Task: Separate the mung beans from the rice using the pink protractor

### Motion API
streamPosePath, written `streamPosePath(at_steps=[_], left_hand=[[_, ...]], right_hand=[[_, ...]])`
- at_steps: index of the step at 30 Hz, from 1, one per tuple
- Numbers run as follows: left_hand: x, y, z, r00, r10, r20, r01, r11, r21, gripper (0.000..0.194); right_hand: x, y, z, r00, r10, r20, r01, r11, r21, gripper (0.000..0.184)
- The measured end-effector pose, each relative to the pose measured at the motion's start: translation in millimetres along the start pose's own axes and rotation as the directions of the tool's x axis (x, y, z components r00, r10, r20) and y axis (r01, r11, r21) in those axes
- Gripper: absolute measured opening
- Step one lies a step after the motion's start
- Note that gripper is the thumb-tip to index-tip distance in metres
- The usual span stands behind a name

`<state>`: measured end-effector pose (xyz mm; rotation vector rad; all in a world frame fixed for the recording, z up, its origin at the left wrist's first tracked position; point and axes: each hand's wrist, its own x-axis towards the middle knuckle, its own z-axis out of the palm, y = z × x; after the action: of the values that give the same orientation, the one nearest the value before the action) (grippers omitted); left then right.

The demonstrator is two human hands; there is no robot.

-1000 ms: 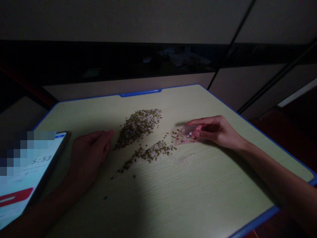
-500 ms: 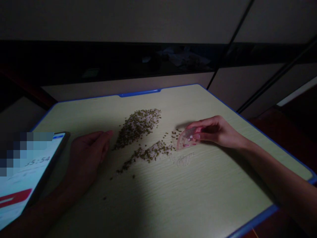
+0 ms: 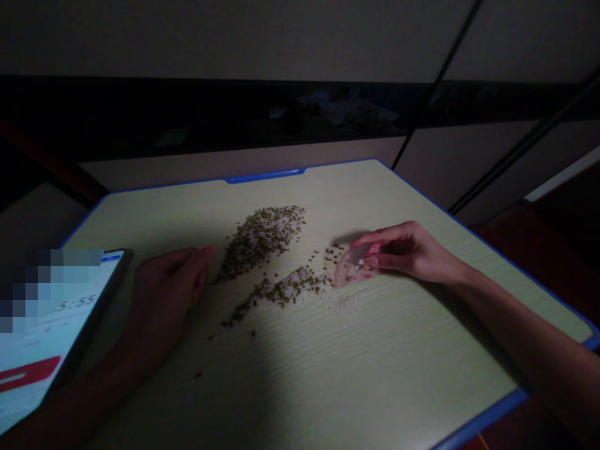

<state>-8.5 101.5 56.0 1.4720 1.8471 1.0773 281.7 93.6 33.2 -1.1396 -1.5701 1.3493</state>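
Observation:
My right hand (image 3: pixel 398 253) pinches a clear, pink-tinted protractor (image 3: pixel 349 265) between thumb and fingers, its curved edge toward the beans. A few green beans (image 3: pixel 332 254) lie just left of that edge, and a thin patch of white grains (image 3: pixel 345 302) is in front of it. Left of the protractor runs a strip of mixed beans and grains (image 3: pixel 290 286). Behind the strip is a larger mixed heap (image 3: pixel 262 237). My left hand (image 3: pixel 166 294) rests on the table in a loose fist beside the heap's left end; I see nothing in it.
A lit phone or tablet (image 3: pixel 60 337) with timer digits lies left of my left hand, partly blurred out. The pale tabletop (image 3: pixel 356 369) has a blue rim and a blue handle piece (image 3: pixel 267 176) at the back. Dark cabinet panels (image 3: pixel 225 37) stand behind it.
My right hand has drawn the protractor slightly nearer to me and turned it a little, leaving a few beans apart from its edge. The left hand stays in place; the screen's digits advance.

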Motion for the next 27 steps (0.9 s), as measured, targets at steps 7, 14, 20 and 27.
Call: streamPosePath(at_steps=[7, 14, 20, 27], left_hand=[[1.0, -4.7, -1.5, 1.0, -0.024, 0.014, 0.024, 1.0, -0.018, 0.036], [5.2, -12.1, 1.0, 1.0, 0.001, 0.008, 0.0, 0.998, -0.065, 0.037], [3.6, -10.9, 0.7, 1.0, -0.012, 0.003, 0.012, 0.997, -0.074, 0.038], [7.6, -17.8, -0.2, 1.0, 0.01, 0.012, -0.009, 0.997, -0.073, 0.039]], right_hand=[[-10.6, 3.9, 9.2, 0.977, 0.009, -0.212, -0.009, 1.0, 0.003, 0.027], [-20.9, 3.0, 16.3, 0.955, -0.042, -0.293, 0.016, 0.996, -0.091, 0.027], [-21.0, 3.2, 17.4, 0.964, -0.046, -0.261, 0.009, 0.99, -0.143, 0.027], [-20.0, 4.6, 15.7, 0.915, -0.041, -0.4, 0.003, 0.996, -0.094, 0.03]])
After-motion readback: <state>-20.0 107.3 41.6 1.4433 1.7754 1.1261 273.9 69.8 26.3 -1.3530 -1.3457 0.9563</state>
